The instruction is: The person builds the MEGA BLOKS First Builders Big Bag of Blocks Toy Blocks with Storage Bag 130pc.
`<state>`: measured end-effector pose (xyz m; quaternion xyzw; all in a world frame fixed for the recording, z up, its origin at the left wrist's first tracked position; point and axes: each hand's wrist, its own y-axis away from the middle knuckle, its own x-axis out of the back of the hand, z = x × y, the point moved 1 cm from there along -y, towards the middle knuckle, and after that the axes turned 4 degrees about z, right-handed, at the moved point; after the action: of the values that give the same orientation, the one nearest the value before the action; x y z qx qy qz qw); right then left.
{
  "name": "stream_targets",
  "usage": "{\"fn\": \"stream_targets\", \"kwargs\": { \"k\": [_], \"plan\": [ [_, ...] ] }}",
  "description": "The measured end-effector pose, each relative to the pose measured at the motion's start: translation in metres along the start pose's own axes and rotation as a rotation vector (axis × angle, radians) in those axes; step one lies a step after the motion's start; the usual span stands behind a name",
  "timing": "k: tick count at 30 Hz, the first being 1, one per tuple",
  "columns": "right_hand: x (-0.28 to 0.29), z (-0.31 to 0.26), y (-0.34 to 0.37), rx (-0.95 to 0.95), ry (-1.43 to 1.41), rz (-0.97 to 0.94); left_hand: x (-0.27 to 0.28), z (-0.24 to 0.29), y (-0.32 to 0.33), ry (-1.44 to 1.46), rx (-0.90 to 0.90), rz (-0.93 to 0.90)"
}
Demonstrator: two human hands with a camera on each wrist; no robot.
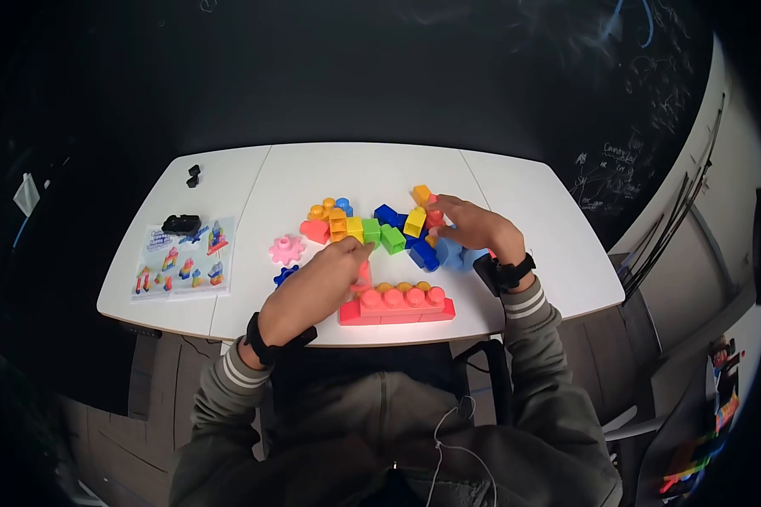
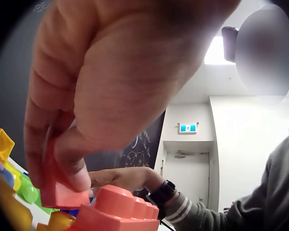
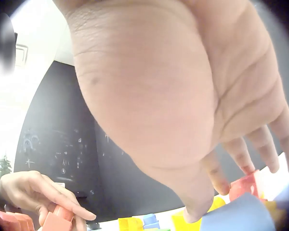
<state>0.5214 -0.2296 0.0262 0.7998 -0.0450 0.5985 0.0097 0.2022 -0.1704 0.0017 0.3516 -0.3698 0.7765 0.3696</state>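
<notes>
Two bare hands are at work over a white bench (image 1: 254, 186). The left hand (image 1: 324, 275) pinches a coral block (image 2: 62, 195) between thumb and fingers; the block is held at the left end of a coral assembly (image 1: 397, 310), and whether the two touch cannot be determined. The assembly stands near the front edge of the bench, four round studs along its top, with yellow-orange studs (image 1: 407, 287) visible directly behind. The right hand (image 1: 484, 231) is spread, palm down, over the right part of the loose blocks, its fingertips at a red block (image 1: 435, 218); contact cannot be confirmed, and no grip is seen. Below and about this hand are a yellow block (image 1: 414, 223), a dark blue block (image 1: 424, 256) and a light blue piece (image 1: 450, 253). Between the hands lies a green block (image 1: 392, 239). Left of the loose blocks are a pink gear (image 1: 287, 248) and a dark blue gear (image 1: 286, 275). A printed sheet (image 1: 182, 269) lies at the bench's left side, a black object (image 1: 182, 224) on its upper edge.
</notes>
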Motion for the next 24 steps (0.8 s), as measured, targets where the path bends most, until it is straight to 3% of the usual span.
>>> {"fn": "stream_targets", "kwargs": {
  "k": [2,4,8,11,13,17,20,22,24],
  "plan": [
    [-0.004,0.002,-0.003,0.024,0.027,-0.002,-0.005,0.0,-0.001,-0.084,-0.05,0.053],
    [-0.01,0.003,-0.008,-0.099,-0.004,0.05,-0.005,0.005,-0.005,-0.074,-0.035,0.036],
    [-0.017,0.009,-0.017,-0.049,0.078,0.13,-0.003,0.006,-0.008,-0.066,-0.039,-0.03],
    [-0.015,0.008,-0.019,-0.018,-0.018,0.182,-0.011,0.001,-0.008,-0.103,-0.106,-0.003],
    [-0.018,0.012,-0.019,0.028,-0.004,0.439,-0.01,0.0,-0.008,-0.101,-0.1,-0.014],
    [0.0,-0.008,-0.001,0.122,-0.059,0.551,-0.008,-0.001,-0.008,-0.112,-0.103,-0.034],
    [0.026,-0.059,0.029,0.106,-0.217,0.384,-0.01,-0.006,-0.011,-0.098,-0.132,-0.04],
    [0.027,-0.079,0.037,0.23,-0.26,0.054,-0.008,-0.003,-0.012,-0.048,-0.129,-0.009],
    [0.013,-0.079,0.031,0.298,-0.23,-0.032,-0.009,-0.003,-0.012,-0.003,-0.125,0.026]
  ]
}}
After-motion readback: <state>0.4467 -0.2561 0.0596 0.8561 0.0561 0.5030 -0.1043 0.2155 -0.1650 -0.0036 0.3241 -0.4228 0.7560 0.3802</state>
